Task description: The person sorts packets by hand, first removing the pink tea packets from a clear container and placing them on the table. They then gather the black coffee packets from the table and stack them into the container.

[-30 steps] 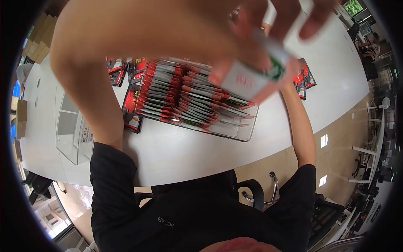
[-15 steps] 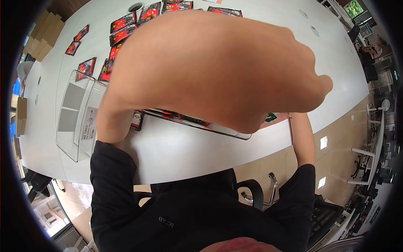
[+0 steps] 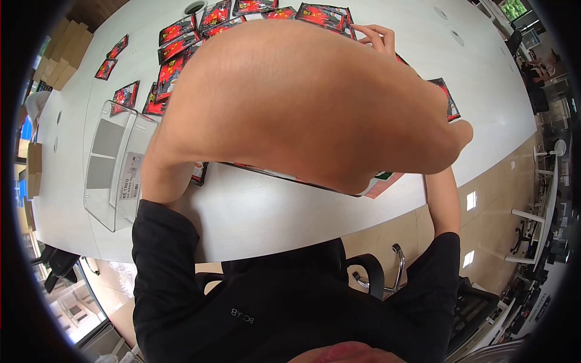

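Observation:
My left hand (image 3: pixel 315 103) fills the middle of the view, close to the camera, its back and knuckles showing; its fingers and anything in them are hidden. Beyond it, the fingers of my right hand (image 3: pixel 378 39) show, somewhat apart, with one fingertip at the edge of a red-black packet (image 3: pixel 321 17). The rest of that hand is hidden behind my left. Another red packet (image 3: pixel 452 100) shows to the right of my left hand. Under my left hand runs the clear edge of a tray (image 3: pixel 284 176), mostly covered, beside a pink and green item (image 3: pixel 384 184).
Several red packets (image 3: pixel 177 30) lie overlapping on the white table (image 3: pixel 260 224) at the back left, with smaller ones (image 3: pixel 106 69) farther left. A clear plastic holder (image 3: pixel 109 175) with a label stands left of my forearm. Cardboard boxes (image 3: pixel 66 51) are stacked at far left.
Fingers of my right hand have come into view at the back, by the packets. More packets show behind and to the right of my left hand, which has shifted slightly down.

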{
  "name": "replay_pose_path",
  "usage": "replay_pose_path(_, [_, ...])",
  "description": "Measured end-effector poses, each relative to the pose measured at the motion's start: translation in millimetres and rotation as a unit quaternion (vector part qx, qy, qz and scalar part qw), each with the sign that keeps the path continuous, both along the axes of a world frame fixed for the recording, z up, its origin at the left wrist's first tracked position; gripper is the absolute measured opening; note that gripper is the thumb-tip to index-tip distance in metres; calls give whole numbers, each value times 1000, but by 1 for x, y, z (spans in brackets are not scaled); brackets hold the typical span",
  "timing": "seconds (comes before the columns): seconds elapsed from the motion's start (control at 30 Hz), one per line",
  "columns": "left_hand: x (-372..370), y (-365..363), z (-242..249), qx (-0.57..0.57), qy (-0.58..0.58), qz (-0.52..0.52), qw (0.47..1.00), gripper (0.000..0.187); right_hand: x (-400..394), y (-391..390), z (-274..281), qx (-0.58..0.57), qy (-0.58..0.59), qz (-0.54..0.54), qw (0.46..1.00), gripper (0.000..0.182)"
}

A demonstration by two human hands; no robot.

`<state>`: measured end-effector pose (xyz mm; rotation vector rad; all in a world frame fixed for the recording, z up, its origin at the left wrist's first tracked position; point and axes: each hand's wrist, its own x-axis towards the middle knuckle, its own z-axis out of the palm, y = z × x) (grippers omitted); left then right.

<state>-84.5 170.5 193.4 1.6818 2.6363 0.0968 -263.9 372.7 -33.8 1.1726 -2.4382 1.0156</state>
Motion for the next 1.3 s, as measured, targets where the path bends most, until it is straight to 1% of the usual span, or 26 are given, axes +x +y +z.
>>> replay_pose_path(0.2, [3,3,-1,-37,15,-11,999,29,4,-3,4,7,0,-4,1000,47])
replay_pose_path(0.27, [4,3,-1,-49,21,-14,998,29,9,-6,8,-17,-38,-24,999,48])
replay_pose_path(0.3, [5,4,-1,-55,24,-16,998,29,8,-5,7,-17,-38,-25,999,48])
replay_pose_path(0.37, [6,4,-1,-67,29,-20,997,29,2,-4,1,-7,11,-9,1000,49])
replay_pose_path(0.5, [8,4,0,-91,43,-25,995,29,-6,-1,-6,20,35,-10,999,49])
replay_pose_path(0.57, [8,5,0,-103,49,-28,993,29,-2,-3,-1,43,70,-7,997,49])
replay_pose_path(0.6, [10,6,0,-109,52,-30,992,29,2,-1,1,43,70,-8,997,49])
replay_pose_path(0.67, [10,6,0,-121,58,-34,990,30,21,-7,22,-11,-20,-18,1000,49])
replay_pose_path(0.7, [9,6,0,-121,59,-34,990,30,23,-7,24,-12,-19,-18,1000,49])
replay_pose_path(1.0, [0,2,-9,-26,36,-53,998,28,16,-6,13,-19,-21,-10,1000,49])
replay_pose_path(1.07, [-2,2,-11,-5,31,-58,998,27,3,-5,2,8,21,-4,1000,49])
replay_pose_path(1.1, [-3,1,-12,6,29,-60,998,27,-3,-3,-3,8,21,-4,1000,49])
replay_pose_path(1.2, [-2,0,-14,28,23,-64,997,27,-5,-2,-2,26,31,-25,999,48])
replay_pose_path(1.3, [3,1,-14,29,28,-63,997,26,10,-4,14,46,18,-29,998,48])
